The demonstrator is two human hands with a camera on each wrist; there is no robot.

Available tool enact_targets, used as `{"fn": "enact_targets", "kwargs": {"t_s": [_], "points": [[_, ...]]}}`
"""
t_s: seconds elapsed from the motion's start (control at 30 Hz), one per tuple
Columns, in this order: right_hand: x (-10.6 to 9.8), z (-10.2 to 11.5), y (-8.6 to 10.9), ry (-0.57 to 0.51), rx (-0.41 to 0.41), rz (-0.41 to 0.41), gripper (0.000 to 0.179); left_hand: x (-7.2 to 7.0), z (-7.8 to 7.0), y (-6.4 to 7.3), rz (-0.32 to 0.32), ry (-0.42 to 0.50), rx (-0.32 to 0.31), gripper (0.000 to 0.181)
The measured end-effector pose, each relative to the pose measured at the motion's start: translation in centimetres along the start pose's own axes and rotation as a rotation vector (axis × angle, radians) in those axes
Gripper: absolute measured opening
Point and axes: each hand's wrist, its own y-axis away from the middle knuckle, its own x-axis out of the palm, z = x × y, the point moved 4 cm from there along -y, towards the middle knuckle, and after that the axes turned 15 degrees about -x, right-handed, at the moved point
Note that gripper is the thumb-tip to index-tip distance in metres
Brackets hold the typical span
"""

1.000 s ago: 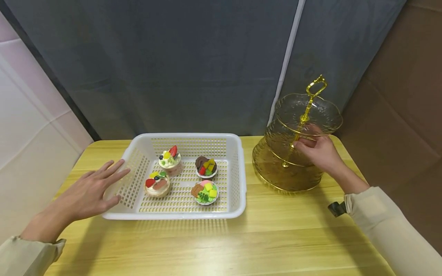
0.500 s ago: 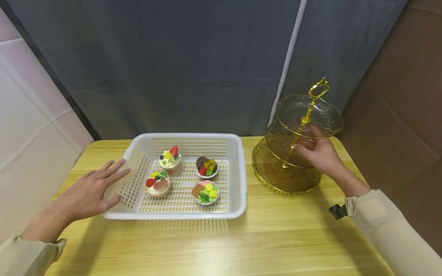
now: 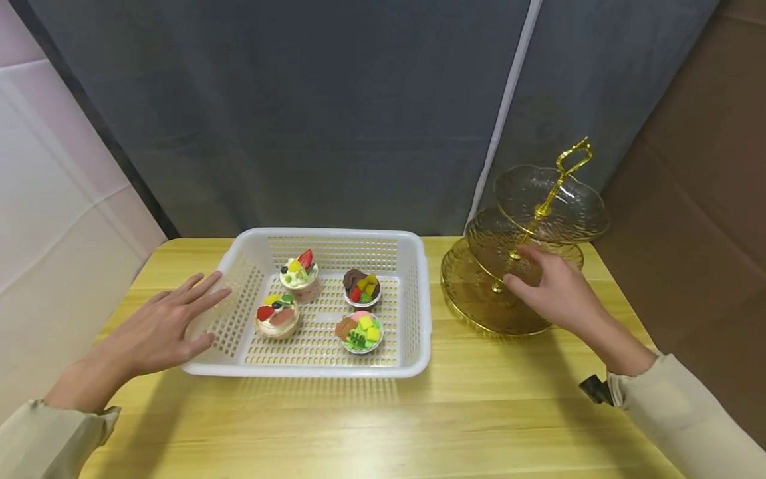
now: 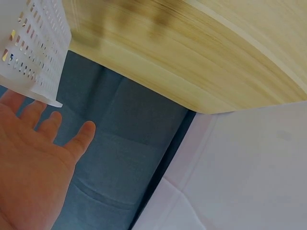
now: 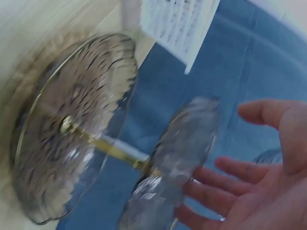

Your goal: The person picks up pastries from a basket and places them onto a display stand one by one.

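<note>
My right hand [image 3: 559,293] is beside the three-tier cake stand [image 3: 457,286], thumb and fingers spread apart with nothing between them. The stand has wavy amber-tinted glass plates with gold rims, a gold rod and a gold ring handle [image 3: 574,159]. In the right wrist view, the fingertips overlap the middle plate [image 5: 184,143]; whether they touch it I cannot tell. My left hand [image 3: 158,329] hovers with loose, straight fingers at the left rim of a white perforated basket [image 3: 323,371]; contact is unclear.
Inside the basket lie a strawberry-topped cream cup [image 3: 299,279], a fruit tart [image 3: 277,318], a chocolate cupcake [image 3: 362,291] and a green-and-yellow topped cupcake [image 3: 359,334]. All stand on a wooden table [image 3: 359,426], with a dark curtain [image 3: 335,120] behind.
My right hand has let go of the stand's gold rod and drawn back slightly, its fingers spreading. The left hand keeps its place at the basket. The head view has shifted a little.
</note>
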Motion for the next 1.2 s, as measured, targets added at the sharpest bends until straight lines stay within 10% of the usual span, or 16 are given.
{"fn": "enact_targets", "kwargs": {"t_s": [0.27,1.2], "points": [[1.5,3.8,-1.8,-0.031,-0.196,0.032,0.075,0.1,0.0,0.0,0.021,0.011,-0.023,0.068],[7.5,10.4,-5.6,-0.138,-0.508,0.315,0.089,-0.1,-0.1,0.1,0.018,0.050,-0.022,0.068]]}}
